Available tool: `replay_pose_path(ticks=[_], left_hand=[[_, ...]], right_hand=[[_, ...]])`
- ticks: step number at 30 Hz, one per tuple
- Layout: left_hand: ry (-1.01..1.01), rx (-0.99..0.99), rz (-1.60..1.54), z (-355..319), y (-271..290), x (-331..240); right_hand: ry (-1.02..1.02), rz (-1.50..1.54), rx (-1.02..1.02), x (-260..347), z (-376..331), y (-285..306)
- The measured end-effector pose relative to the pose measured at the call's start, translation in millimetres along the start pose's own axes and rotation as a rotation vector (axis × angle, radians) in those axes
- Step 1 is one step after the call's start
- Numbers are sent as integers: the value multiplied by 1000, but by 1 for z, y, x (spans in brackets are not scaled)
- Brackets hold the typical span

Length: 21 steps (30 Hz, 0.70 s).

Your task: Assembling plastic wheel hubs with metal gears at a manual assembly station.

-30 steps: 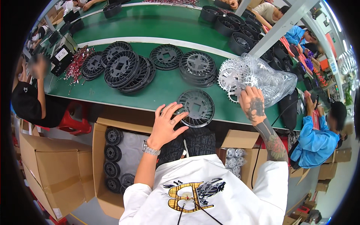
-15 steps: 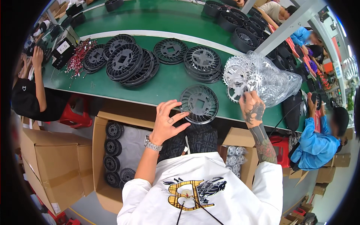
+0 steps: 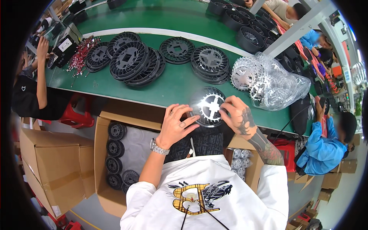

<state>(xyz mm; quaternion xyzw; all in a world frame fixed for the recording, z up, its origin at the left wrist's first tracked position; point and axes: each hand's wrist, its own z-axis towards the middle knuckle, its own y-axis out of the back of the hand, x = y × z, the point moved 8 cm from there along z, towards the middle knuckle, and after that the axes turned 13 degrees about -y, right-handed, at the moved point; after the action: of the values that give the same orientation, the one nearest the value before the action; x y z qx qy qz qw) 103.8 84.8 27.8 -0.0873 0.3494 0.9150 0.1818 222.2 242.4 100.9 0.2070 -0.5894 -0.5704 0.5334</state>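
A round black slotted wheel cover [image 3: 199,120] lies at the near edge of the green table. Over it is a shiny silver toothed disc [image 3: 214,114] with a cross-shaped middle, its left side blurred by glare. My right hand [image 3: 238,114] pinches this disc at its right edge. At the left rim of the black cover is my left hand [image 3: 178,124], fingers apart and fingertips at the edge. To the right, several more silver toothed discs [image 3: 243,78] spill from a clear plastic bag [image 3: 285,90].
Stacked black wheel covers [image 3: 128,61] stand farther back, one stack topped by a silver disc [image 3: 209,58]. Red-and-silver small parts [image 3: 79,55] lie beside a black box [image 3: 66,46]. Below are open cartons [image 3: 100,165]. A grey post [image 3: 295,32] rises at right. Other people work nearby.
My right hand has brought a silver toothed disc from the bag's mouth leftward over the black cover. My left hand has shifted slightly right, at the cover's rim.
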Motion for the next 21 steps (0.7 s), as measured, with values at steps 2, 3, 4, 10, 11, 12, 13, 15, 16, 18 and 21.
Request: replay_pose_path(ticks=[2,3,4,10,11,12,13,15,16,18,21], left_hand=[[8,-4,-6,-2,-1,2],[10,-5,-3,-2,-1,2],[13,-13,-4,-3,-2,2],[24,-34,-8,-5,-1,3],[30,-36,-4,-5,-2,3],[31,-36,-5,-5,-2,2],[21,-39,-7,-3,-1,0],[13,-40,-9,-3,-2,-1],[11,-48,-7,-4,-3,-1],[10,-54,-6,-4,-3,-1],[12,-42,-5,-5,-4,-2]], right_hand=[[13,-6,-1,2,2,-4],[5,-5,-6,1,2,-5],[-5,-6,-12,0,3,-6],[-32,-9,-40,-2,4,-8],[-32,-10,-38,-2,4,-9],[-34,-4,-46,-2,4,-8],[-37,3,-54,-3,4,-8],[-36,6,-50,-3,3,-10],[-35,8,-46,-3,3,-11],[-36,15,-43,-3,3,-11],[-44,22,-40,-2,3,-9]])
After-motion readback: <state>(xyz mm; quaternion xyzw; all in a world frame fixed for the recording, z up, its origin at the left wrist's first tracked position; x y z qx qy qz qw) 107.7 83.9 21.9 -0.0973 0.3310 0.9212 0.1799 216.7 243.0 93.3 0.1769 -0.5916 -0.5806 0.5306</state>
